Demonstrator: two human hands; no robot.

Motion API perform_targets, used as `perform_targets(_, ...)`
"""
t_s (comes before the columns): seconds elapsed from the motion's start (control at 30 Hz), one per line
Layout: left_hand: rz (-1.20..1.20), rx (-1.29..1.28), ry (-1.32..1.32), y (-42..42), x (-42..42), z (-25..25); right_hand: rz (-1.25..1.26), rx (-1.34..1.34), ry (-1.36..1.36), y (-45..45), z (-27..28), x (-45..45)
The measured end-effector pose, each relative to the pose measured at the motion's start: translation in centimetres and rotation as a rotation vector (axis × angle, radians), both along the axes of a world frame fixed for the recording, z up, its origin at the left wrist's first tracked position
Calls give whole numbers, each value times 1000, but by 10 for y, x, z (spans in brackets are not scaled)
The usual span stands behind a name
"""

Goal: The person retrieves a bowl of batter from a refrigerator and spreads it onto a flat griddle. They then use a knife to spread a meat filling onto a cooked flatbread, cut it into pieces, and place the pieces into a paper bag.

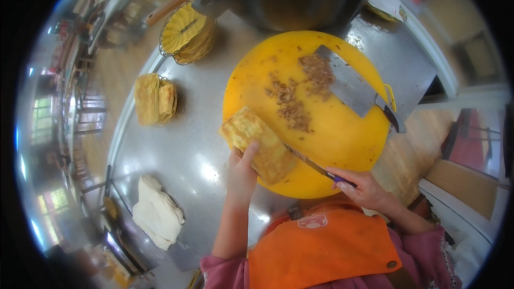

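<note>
My left hand [243,164] grips a browned rectangular flatbread [263,150] by its near left side, thumb on top. The bread is over the lower left of a round yellow cutting board [345,140]. In my right hand [361,188] is a narrow knife [309,160] with a purple handle. Its blade points up and left, and its tip meets the right edge of the bread; whether it is inside the bread is hidden. Chopped brown meat [293,106] lies in loose piles on the board. A broad cleaver [353,86] rests flat beside it, its dark handle past the right rim.
A large dark pot [293,6] stands beyond the board, with a wooden handle [180,2] sticking out leftward. Stacked yellow woven baskets [184,34] are at the upper left. More flatbreads [148,98] sit in a basket below them. A white cloth [156,212] lies on the metal table [196,136].
</note>
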State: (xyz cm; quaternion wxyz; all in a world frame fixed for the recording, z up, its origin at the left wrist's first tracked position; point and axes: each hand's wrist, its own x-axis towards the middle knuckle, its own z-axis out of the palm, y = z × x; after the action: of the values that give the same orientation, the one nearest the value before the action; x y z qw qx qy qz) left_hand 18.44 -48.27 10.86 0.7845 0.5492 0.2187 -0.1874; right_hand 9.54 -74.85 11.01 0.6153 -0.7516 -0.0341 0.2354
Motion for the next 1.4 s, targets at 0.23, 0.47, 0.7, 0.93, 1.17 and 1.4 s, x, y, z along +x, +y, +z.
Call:
perform_targets(0.23, 105, 464, -70, 14, -34, -7, 36, 18, 7, -7, -4, -1)
perform_targets(0.47, 12, 559, -149, -3, -34, -6, -351, 44, 137, -33, -23, -12)
perform_targets(0.7, 106, 471, -160, -12, -22, -11, -378, 165, 152, 5, -45, -9)
perform_targets(0.93, 77, 444, -138, -28, -15, -10, -251, 276, 45, 26, -51, 5)
perform_targets(1.17, 79, 462, -145, -23, -18, -21, -205, 182, -53, 25, -35, 12)
perform_targets(1.4, 0, 435, -106, -21, -16, -17, -32, -72, -282, 35, -21, 29)
